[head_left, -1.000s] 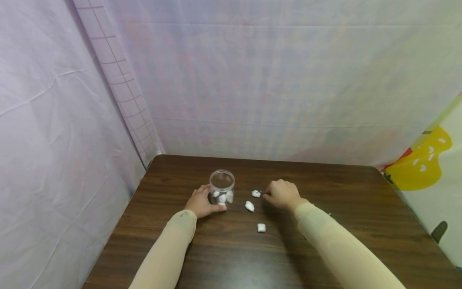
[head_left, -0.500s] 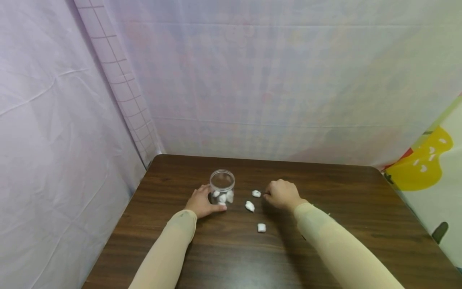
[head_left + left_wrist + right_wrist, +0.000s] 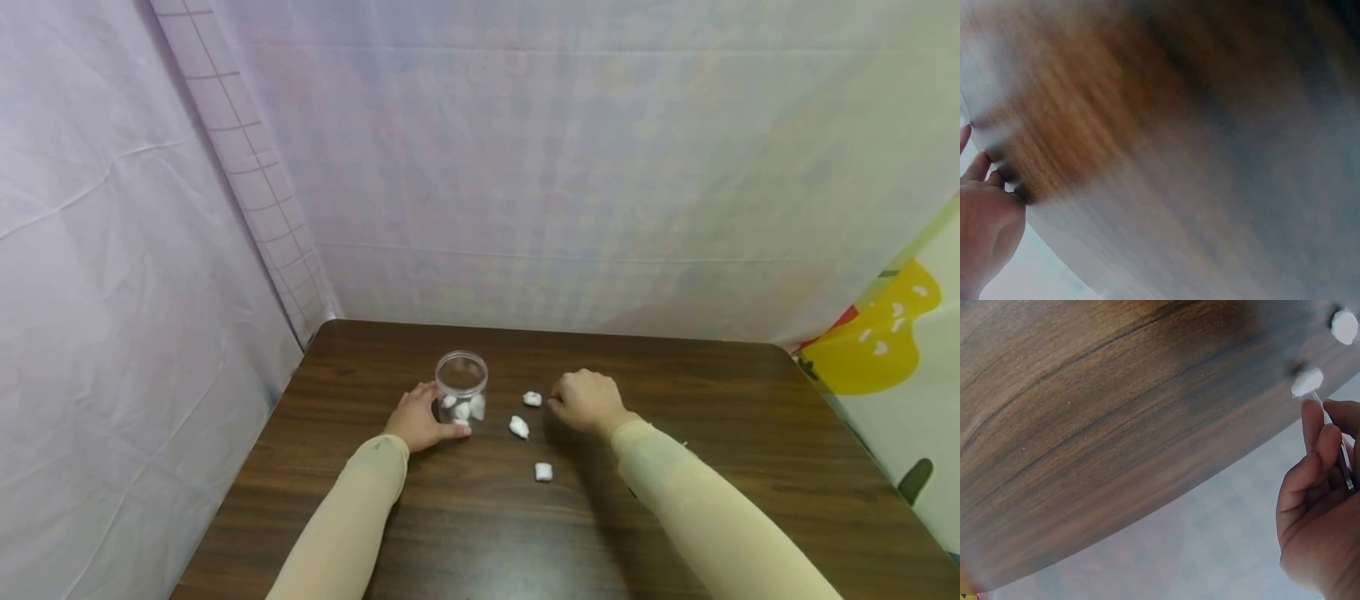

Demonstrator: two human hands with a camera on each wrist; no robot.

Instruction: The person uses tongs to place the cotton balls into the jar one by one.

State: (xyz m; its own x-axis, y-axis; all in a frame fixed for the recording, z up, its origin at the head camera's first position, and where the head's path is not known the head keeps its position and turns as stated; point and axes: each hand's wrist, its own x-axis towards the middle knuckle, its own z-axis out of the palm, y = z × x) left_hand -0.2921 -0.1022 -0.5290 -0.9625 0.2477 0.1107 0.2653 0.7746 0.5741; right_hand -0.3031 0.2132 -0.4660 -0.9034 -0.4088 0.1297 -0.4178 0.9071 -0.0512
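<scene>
My left hand grips a clear round jar low on its side, thumb in front and fingers around the left. The jar has no lid on and holds several cotton balls. My right hand pinches slim metal tweezers between thumb and fingers. Their tips meet a cotton ball on the table, the farthest of three loose ones. Nearer lie a second cotton ball and a squarish third one. In the left wrist view, only part of the left hand shows, at the left edge.
The dark wood-grain table ends at a pale curtain behind and a white sheet on the left. A yellow printed shape shows on the cloth at the right.
A second ago the dark tweezer tips lay over the top of the farthest cotton ball; now they are hardly visible there in the head view. Both hands and the jar stay in place.
</scene>
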